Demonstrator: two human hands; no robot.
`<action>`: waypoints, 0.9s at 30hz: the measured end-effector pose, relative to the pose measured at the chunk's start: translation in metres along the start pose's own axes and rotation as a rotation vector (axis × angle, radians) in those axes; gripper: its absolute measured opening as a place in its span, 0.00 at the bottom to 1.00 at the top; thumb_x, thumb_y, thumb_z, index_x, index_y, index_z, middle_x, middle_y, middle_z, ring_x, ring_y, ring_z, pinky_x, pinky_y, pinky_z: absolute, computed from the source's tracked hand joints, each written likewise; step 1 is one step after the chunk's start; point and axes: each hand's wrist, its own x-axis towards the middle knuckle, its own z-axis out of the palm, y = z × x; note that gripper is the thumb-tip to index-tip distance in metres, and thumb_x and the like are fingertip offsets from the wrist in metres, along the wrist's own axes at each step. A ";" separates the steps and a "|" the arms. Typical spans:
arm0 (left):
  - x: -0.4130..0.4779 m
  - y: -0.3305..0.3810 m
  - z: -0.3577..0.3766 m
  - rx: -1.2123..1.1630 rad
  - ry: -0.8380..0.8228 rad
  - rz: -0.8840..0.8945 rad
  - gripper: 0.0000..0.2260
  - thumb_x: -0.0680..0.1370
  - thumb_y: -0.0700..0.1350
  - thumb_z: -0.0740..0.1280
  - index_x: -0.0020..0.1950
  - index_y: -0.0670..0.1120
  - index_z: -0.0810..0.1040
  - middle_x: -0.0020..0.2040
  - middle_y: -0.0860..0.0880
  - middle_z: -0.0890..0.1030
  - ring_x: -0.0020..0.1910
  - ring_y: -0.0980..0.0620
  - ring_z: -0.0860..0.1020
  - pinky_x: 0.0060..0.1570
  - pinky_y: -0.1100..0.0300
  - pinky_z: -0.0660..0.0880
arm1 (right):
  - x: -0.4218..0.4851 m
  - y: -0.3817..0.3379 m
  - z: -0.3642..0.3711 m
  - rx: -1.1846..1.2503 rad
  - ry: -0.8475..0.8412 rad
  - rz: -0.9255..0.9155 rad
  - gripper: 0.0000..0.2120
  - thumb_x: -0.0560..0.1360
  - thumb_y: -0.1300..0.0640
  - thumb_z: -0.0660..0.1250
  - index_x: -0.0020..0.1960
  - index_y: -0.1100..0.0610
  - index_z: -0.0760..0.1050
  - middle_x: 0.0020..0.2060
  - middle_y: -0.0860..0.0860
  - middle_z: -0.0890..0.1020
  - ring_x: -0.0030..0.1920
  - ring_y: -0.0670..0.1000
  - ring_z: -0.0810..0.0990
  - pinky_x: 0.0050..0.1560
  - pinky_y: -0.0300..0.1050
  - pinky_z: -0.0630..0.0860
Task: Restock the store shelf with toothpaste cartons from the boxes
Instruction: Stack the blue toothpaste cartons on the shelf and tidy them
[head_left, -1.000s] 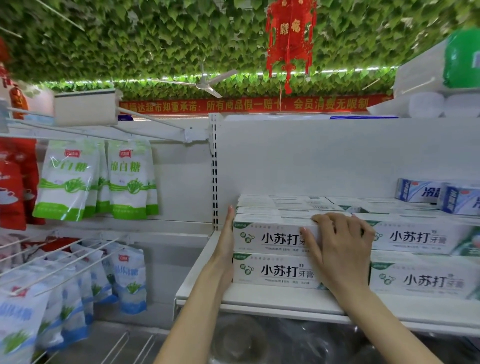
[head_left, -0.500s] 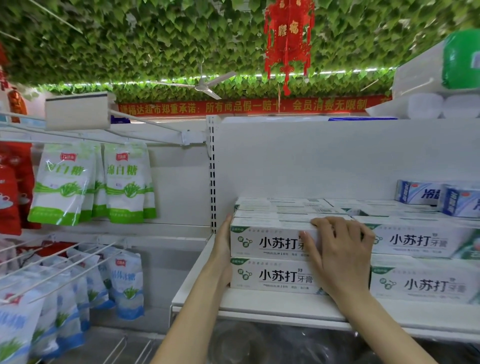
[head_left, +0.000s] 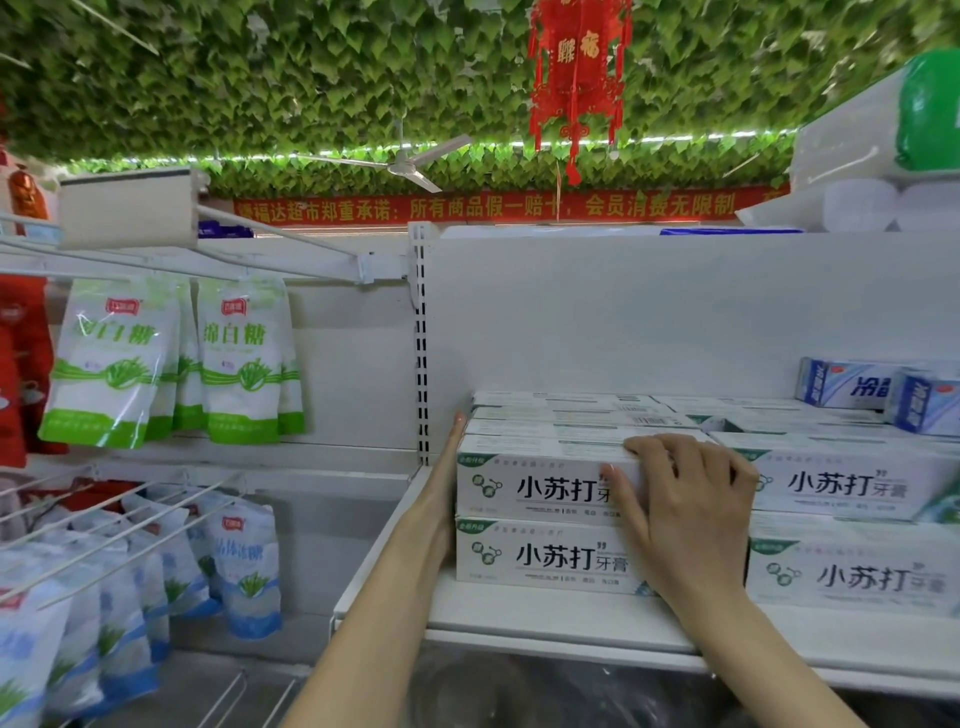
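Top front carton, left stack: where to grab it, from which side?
Probably the left end of the top front carton, from the front-left. That end is free, only the left hand flat against it; the neighbouring stack crowds the right end, and cartons lie behind and below. The right hand hooks its top front edge, a way to draw it forward.

Single wide-angle head cam faces fwd, close to shelf (head_left: 519, 621), w/ ceiling (head_left: 260, 78) up top.
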 end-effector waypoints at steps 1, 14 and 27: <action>-0.001 0.000 0.000 0.002 0.004 -0.007 0.31 0.71 0.71 0.59 0.62 0.50 0.79 0.53 0.42 0.84 0.47 0.43 0.84 0.41 0.55 0.78 | 0.000 0.000 0.000 0.001 -0.002 0.001 0.20 0.78 0.43 0.56 0.49 0.57 0.79 0.43 0.54 0.80 0.46 0.56 0.72 0.52 0.53 0.64; 0.002 0.002 0.002 0.067 -0.026 -0.016 0.25 0.77 0.68 0.54 0.49 0.52 0.82 0.44 0.43 0.86 0.45 0.44 0.82 0.47 0.52 0.75 | 0.001 0.000 -0.001 -0.006 -0.017 0.010 0.22 0.79 0.42 0.54 0.49 0.57 0.79 0.43 0.54 0.80 0.47 0.56 0.72 0.51 0.53 0.64; 0.005 0.003 0.005 0.028 -0.036 0.044 0.27 0.78 0.67 0.50 0.54 0.51 0.81 0.47 0.43 0.85 0.43 0.44 0.84 0.45 0.53 0.75 | 0.001 -0.001 -0.003 -0.028 -0.048 0.007 0.27 0.81 0.42 0.48 0.50 0.58 0.79 0.45 0.56 0.80 0.49 0.56 0.70 0.53 0.54 0.63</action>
